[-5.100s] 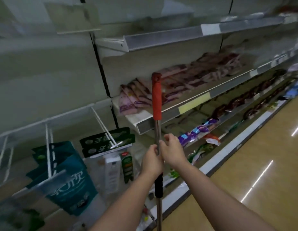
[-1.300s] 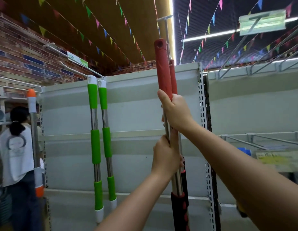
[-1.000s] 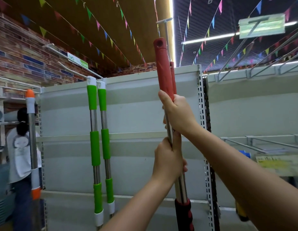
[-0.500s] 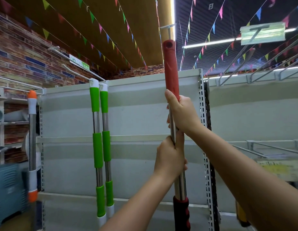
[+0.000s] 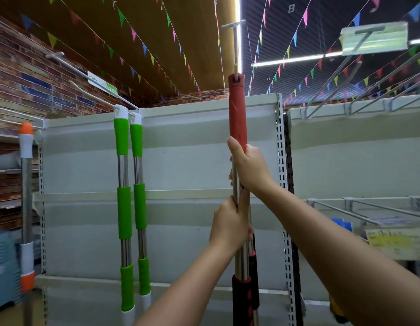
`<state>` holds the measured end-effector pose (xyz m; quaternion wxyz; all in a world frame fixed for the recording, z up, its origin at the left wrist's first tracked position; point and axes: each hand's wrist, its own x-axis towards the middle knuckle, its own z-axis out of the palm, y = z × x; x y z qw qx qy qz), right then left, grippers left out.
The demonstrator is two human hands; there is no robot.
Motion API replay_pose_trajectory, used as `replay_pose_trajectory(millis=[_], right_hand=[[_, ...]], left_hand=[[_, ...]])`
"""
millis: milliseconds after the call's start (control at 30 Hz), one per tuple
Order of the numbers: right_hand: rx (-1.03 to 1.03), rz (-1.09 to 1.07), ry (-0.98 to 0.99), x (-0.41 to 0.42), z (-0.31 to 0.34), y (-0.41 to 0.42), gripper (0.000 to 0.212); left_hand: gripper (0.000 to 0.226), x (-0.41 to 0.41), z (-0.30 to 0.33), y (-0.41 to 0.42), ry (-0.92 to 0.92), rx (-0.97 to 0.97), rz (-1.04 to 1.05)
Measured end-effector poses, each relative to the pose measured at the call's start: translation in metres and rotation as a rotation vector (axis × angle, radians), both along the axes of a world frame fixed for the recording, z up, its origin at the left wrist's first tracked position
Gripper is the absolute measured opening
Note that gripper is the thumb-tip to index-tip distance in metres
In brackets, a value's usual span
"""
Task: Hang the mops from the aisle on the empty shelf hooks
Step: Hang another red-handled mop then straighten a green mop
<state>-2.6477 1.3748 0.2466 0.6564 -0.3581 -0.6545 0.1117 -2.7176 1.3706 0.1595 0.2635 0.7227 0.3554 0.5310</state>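
The red-handled mop (image 5: 237,114) is held upright in a closed grip by both raised hands, right hand (image 5: 250,169) above left hand (image 5: 230,223), its top eyelet at the hook (image 5: 236,43).

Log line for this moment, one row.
step: hanging red mop | hands: left, right, both gripping pole | hook: tip at handle hole | hung: two green mops

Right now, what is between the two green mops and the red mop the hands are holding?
Nothing hangs there. In the head view, only bare grey shelf back panel shows between the green-handled mops and the red-handled mop.
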Motion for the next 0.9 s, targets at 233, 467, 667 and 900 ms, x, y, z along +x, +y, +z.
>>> replay_pose_trajectory(millis=[233, 467, 667, 900], right_hand=[[-0.038, -0.066, -0.016, 0.004, -0.001, 0.008, 0.042], [-0.088, -0.146, -0.060, 0.009, -0.017, 0.011, 0.045], [-0.129, -0.177, -0.072, 0.009, -0.023, 0.004, 0.039], [-0.214, -0.258, -0.163, 0.009, -0.048, -0.007, 0.046]], left_hand=[[0.054, 0.008, -0.002, 0.018, -0.024, -0.020, 0.039], [0.049, 0.013, -0.007, 0.018, 0.014, -0.005, 0.084], [0.036, 0.012, -0.008, 0.005, -0.015, 0.015, 0.065], [0.038, 0.010, -0.029, 0.000, 0.119, -0.026, 0.055]])
